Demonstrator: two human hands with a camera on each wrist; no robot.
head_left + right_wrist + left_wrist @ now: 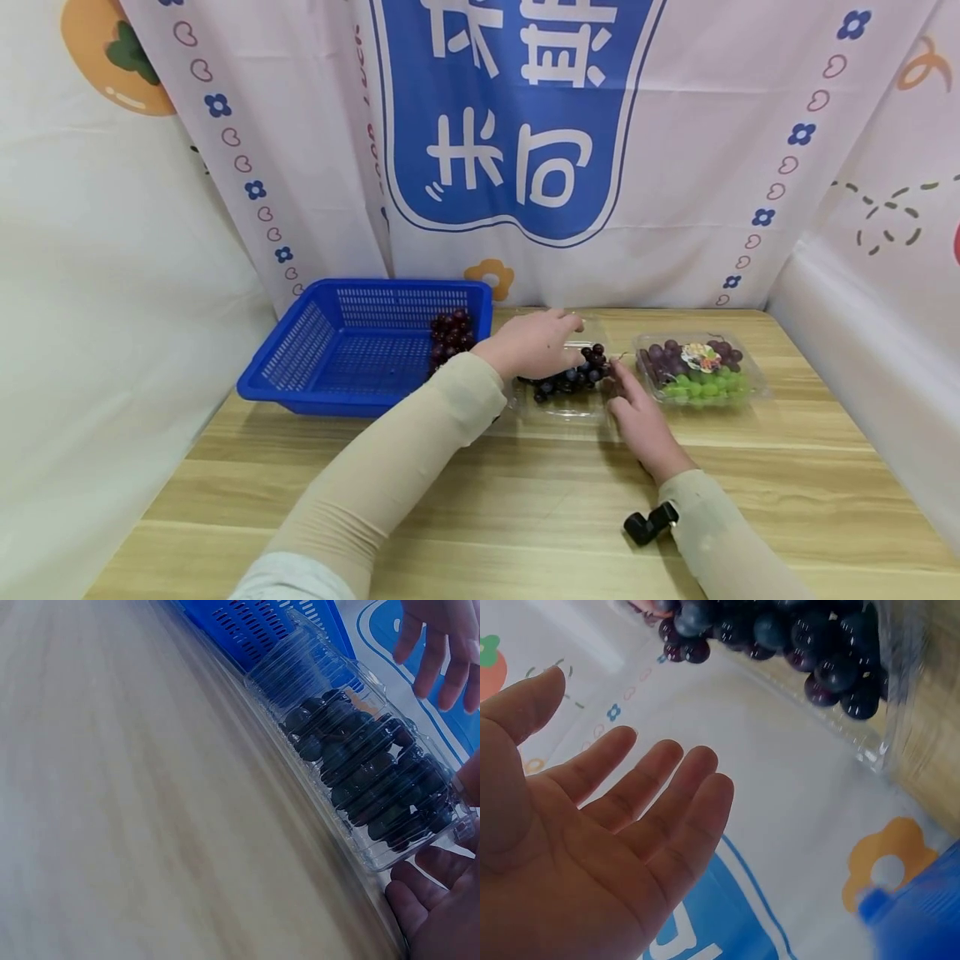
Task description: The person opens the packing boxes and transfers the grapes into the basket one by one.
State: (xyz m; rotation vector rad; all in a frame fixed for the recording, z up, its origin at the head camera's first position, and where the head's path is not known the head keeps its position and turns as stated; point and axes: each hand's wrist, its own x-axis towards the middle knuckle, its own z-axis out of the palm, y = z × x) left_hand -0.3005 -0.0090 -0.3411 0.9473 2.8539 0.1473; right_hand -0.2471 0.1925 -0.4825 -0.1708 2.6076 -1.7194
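Note:
A bunch of dark grapes (570, 379) lies in a clear plastic box (300, 656) that stands lengthwise on the table. My left hand (536, 343) is over the far side of this box. Its fingers (660, 776) are spread and slightly bent, with nothing between them, apart from the grapes. At the box's right end is my right hand (637, 417); one fingertip reaches the end of the bunch. In the right wrist view, more of its fingers (420, 889) lie low against the outside of that end, close over the table.
Left of the box stands a blue plastic basket (300, 392) with red grapes (452, 335) at its right side. A second clear box (756, 392) on the right holds purple and green grapes. Printed cloth (690, 208) hangs behind the wooden table (525, 517).

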